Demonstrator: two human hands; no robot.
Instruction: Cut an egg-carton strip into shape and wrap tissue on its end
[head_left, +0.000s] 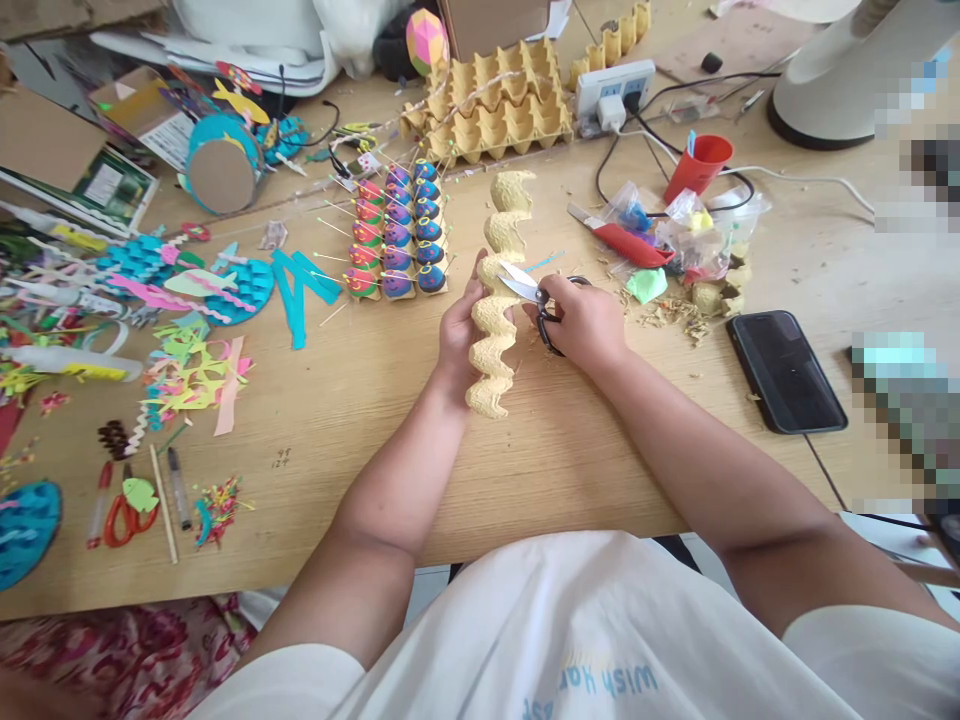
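- Fingers of the left hand (457, 335), closed on the left side of a moulded carton strip (493, 330); the strip lies between the two hands, wavy along its right edge, extending both beyond these fingers and nearer than them.
- Fingers of the right hand (589, 325), wrapped about the handles of black-handled scissors (523, 284); the blades point left toward the opposite fingers and overlap the strip; whether they bite into it cannot be told.
- Writing, nearer than the fingers: pale blue lettering on a white shirt (487, 630), inverted in this view; legible in part as "Wish Har", the remainder broken by folds.
- Writing, left of the left fingers: small handwritten digits (280, 458) on the table (360, 410), the lower row apparently "124"; farther left, a white label (103, 186) on a box, too small to read.
- Pose: forearms converging from the lower corners; elbows bent outward; back of the right hand uppermost.
- Surroundings: painted carton cups (396, 232) bearing pins, beyond and left of the left fingers; bare carton tray (495, 110) farther beyond; phone (787, 370) well right of the right fingers.
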